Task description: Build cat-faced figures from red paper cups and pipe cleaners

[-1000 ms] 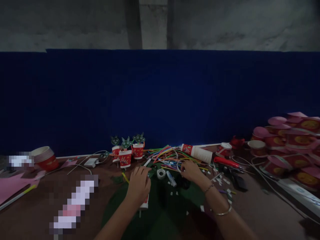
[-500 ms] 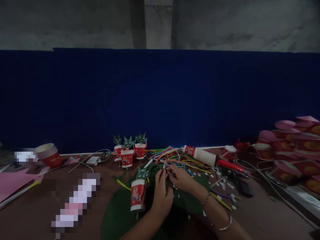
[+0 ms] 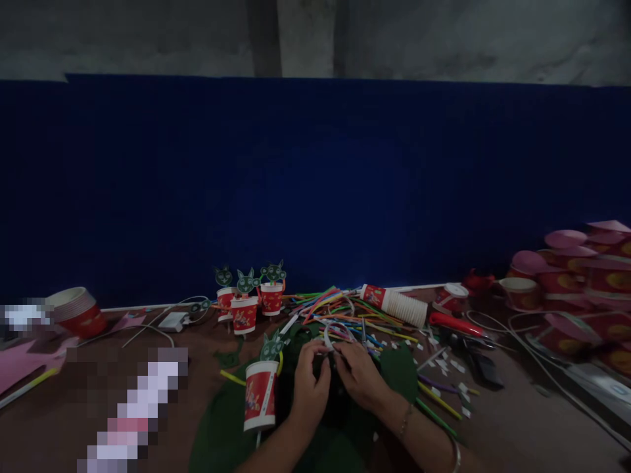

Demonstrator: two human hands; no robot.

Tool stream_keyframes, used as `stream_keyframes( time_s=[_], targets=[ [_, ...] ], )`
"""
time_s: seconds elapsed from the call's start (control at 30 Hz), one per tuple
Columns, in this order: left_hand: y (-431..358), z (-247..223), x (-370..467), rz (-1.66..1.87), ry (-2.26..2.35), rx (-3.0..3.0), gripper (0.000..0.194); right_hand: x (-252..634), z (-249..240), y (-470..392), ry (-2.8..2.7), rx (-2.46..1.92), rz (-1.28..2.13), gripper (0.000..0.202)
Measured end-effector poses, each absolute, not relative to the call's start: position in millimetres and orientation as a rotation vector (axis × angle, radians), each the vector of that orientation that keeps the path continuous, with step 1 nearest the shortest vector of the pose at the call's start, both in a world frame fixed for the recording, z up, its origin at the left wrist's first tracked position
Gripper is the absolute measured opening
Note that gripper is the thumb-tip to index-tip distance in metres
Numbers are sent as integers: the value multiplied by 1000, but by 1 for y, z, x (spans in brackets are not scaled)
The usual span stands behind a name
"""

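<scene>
Pale strip, one, at the fingertips of two bare hands; red paper cup with green animal face alongside.
Left hand (image 3: 311, 387): grip narrow, thumb and fingers closed on the pale strip (image 3: 328, 339), a pinch that probably suits so slight a piece. Right hand (image 3: 362, 376): fingers drawn in beside it, seemingly to steady or shape it; whether they pinch it, one cannot tell. Red paper cup (image 3: 259, 399): on the green sheet (image 3: 217, 424), just beside the left forearm, likely for easy reach. Three face-topped cups (image 3: 244, 316): grouped upright farther back on the desk (image 3: 532, 427), apparently out of the way. Straws (image 3: 340, 305): heaped beyond the hands, presumably as supply; nested cups (image 3: 405, 309) on their side adjoining.
</scene>
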State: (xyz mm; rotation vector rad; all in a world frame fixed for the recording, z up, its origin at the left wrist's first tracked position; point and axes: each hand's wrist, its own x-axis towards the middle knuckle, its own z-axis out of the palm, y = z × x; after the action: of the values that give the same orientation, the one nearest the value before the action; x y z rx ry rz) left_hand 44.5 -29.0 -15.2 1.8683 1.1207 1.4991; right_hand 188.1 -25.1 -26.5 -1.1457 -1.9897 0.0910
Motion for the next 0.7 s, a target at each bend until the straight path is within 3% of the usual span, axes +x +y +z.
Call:
stream_keyframes(
  time_s=[0.13,0.7],
  targets=[
    [-26,-14,44,1478,1199,1847,3,190,-27,-24,-1982,-1073,28,23],
    [-34,-4,48,1521,1113,1872,8,189,-11,-30,-1910,-967,120,16]
  ],
)
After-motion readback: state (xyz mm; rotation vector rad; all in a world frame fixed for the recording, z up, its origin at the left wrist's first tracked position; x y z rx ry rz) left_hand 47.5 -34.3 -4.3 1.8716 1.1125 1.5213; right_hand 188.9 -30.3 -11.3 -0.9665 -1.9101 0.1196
